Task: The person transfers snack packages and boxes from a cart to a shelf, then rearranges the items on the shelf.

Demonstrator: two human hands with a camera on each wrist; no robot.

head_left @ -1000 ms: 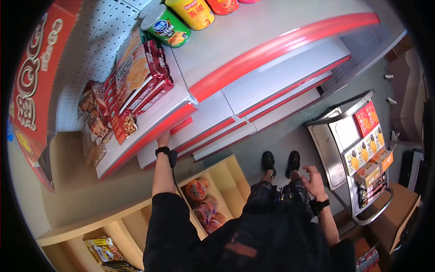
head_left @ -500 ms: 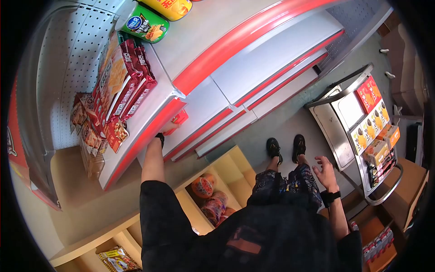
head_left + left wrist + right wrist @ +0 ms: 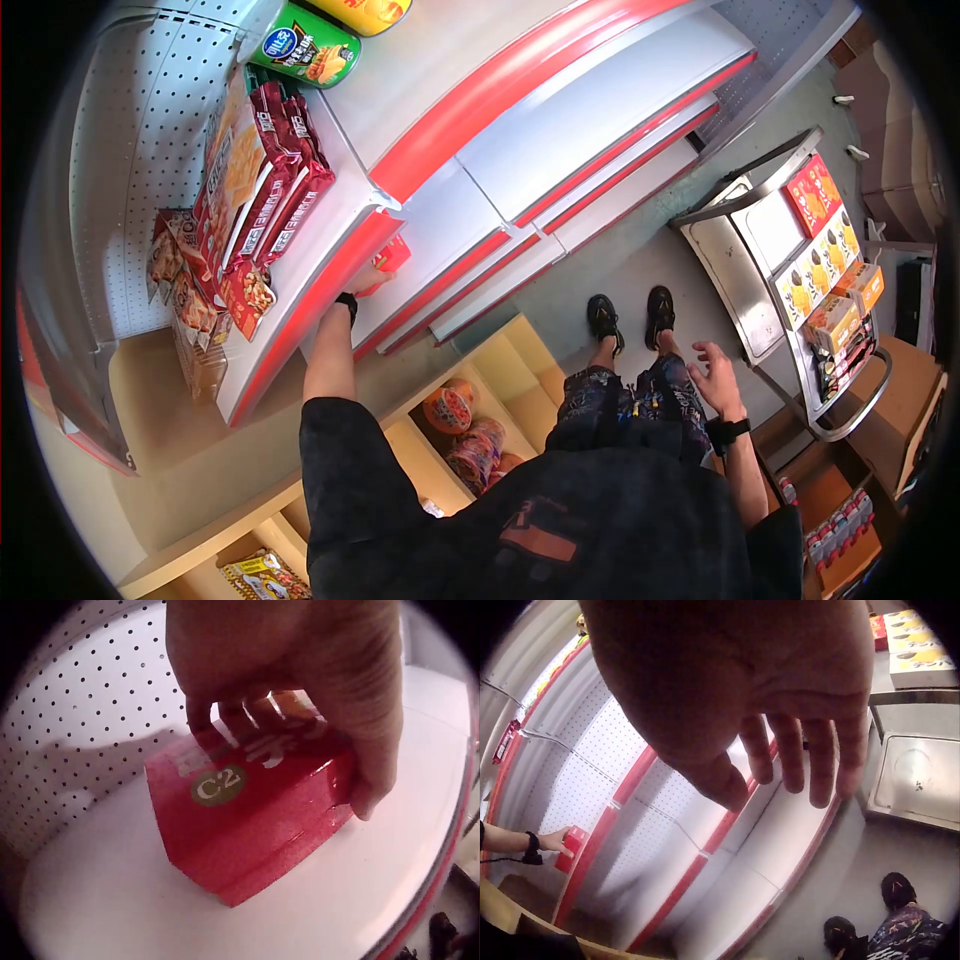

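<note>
My left hand [image 3: 300, 682] reaches in over the white shelf [image 3: 135, 900] and comes down on the red box [image 3: 247, 817] from above: fingers [image 3: 202, 720] curled over its far long edge, thumb pressed against the near end, so the box is pinched across its width and sits flat on the shelf beneath my palm. I grip it from the top because the next shelf up hangs close over my wrist, judging from the head view, where my hand [image 3: 365, 282] disappears under the red shelf edge [image 3: 300, 310]. Beyond my fingertips is the perforated back panel [image 3: 82, 735], with bare shelf between it and the box; toward my thumb the shelf runs out to its curved red lip. There is room on either side of the box.

My right hand [image 3: 780, 697] hangs free below my hip, fingers [image 3: 821, 765] loosely spread and straight, holding nothing, with the metal cart [image 3: 760, 270] just beyond it.
</note>
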